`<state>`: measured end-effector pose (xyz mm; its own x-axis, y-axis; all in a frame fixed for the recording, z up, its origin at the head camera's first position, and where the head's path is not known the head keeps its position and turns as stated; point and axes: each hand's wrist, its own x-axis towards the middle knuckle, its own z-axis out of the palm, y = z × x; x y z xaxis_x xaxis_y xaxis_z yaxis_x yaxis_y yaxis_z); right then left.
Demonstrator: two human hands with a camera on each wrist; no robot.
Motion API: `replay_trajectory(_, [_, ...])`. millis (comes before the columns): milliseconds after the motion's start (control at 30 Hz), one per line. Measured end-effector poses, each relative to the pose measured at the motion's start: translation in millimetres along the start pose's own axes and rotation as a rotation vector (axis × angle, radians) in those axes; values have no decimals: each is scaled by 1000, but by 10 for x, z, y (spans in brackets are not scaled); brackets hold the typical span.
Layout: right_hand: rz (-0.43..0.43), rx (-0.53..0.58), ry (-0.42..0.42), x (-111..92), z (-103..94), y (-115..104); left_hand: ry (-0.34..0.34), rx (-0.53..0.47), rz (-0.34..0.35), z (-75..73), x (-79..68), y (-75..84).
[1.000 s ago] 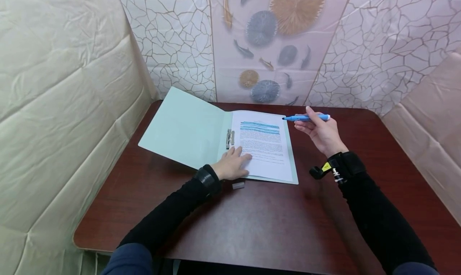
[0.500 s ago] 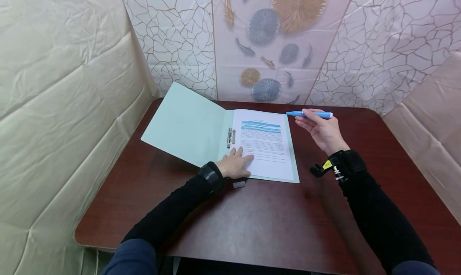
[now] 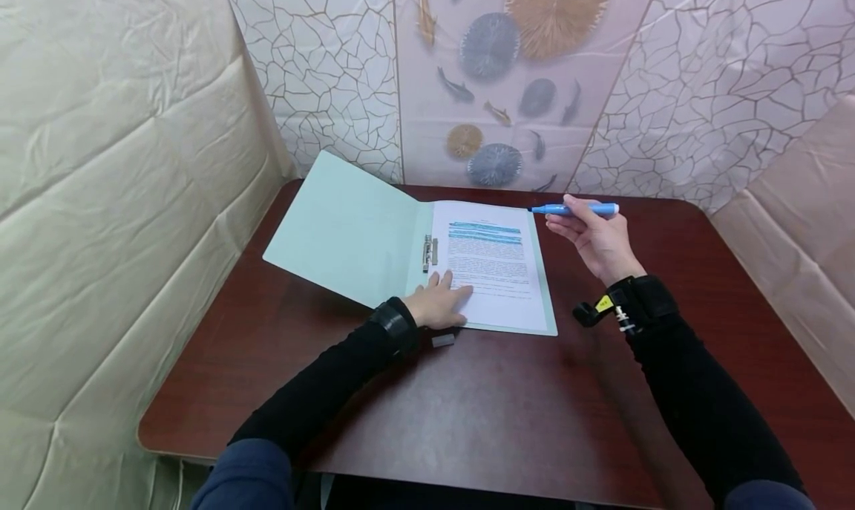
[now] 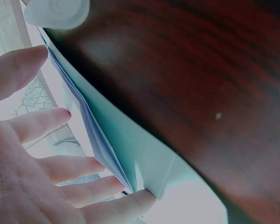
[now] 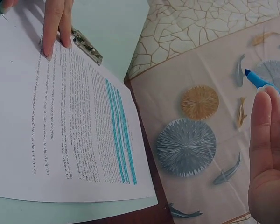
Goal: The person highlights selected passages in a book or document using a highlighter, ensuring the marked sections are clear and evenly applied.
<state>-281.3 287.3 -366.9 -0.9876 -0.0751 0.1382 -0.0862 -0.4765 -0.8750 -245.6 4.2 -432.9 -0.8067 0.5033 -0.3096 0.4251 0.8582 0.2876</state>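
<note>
My left hand rests with spread, straight fingers on the lower left of a printed sheet in a pale green folder. In the left wrist view its fingertips lie along the edge of the paper stack. Several printed lines near the sheet's top carry blue highlighting. My right hand pinches a blue highlighter between thumb and fingers, off the page near its upper right corner. Its dark tip points left, uncapped. Part of the highlighter is hidden by fingers in the right wrist view.
A metal clip sits at the folder's spine. Close to the left wrist, a small grey piece lies on the dark red-brown table. Patterned cloth hangs behind the table, with pale cloth sides left and right.
The highlighter has risen slightly in the right hand and lies more level. The head view has shifted a little. The left hand stays on the sheet.
</note>
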Motion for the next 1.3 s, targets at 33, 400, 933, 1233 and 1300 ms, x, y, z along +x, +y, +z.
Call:
replay_trajectory(33, [0,0,1,2,6,1,-2,3,1,-3,6,-1])
replay_trajectory(400, [-10,-15,20,104,58,48,-6,36,11,-42,-11,13])
replay_trajectory(933, [33,-28,29,239,127,216,-36,81,-5,-55,8,29])
replay_trajectory(1233, [44,-17,33,311,196,321,-39,63,0,-78,-1,31])
replay_trajectory(1300, [50,-19,47,328,222,351,-37,60,3,-83,-10,33])
